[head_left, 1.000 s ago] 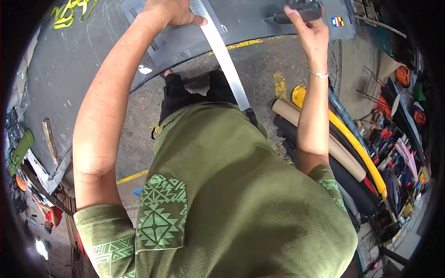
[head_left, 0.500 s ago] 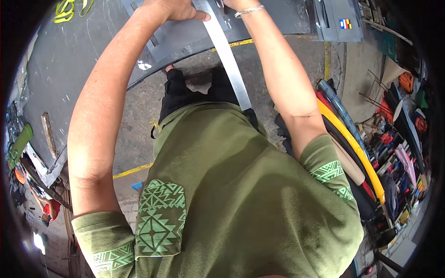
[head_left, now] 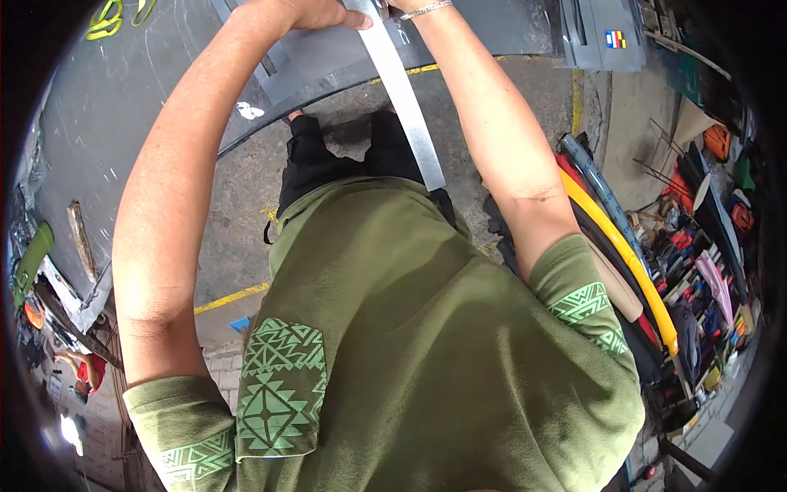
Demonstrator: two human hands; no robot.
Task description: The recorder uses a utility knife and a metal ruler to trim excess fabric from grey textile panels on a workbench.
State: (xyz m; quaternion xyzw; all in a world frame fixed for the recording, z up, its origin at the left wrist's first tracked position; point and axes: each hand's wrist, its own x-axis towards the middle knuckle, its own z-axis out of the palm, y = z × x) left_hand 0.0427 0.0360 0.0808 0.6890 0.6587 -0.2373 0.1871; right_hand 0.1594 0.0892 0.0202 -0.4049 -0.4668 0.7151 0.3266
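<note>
A long, flat metal ruler [head_left: 403,102] runs from the top edge down past the table's near edge, its lower end over my waist. My left hand [head_left: 316,11] lies at its left side, the thumb pressed on the ruler and the other fingers mostly cut off by the frame. My right hand [head_left: 407,5], below a bracelet, is closed just right of the ruler at the top edge. A small dark, shiny object [head_left: 382,8] shows beside it, too cropped to name. Under both hands lies a grey sheet [head_left: 307,72] on the dark worktable [head_left: 156,90].
Yellow strap [head_left: 105,20] lies far left on the table. Grey slotted pieces [head_left: 602,37] lie at the far right. On my right stand rolls of material, one a yellow roll [head_left: 627,246], beside a cluttered heap [head_left: 697,287]. Another person [head_left: 88,373] is at the far lower left.
The view has shifted slightly, and the ruler's upper part sits a little further right of my left hand's wrist. My right forearm has moved slightly left. Both hands stay by the ruler.
</note>
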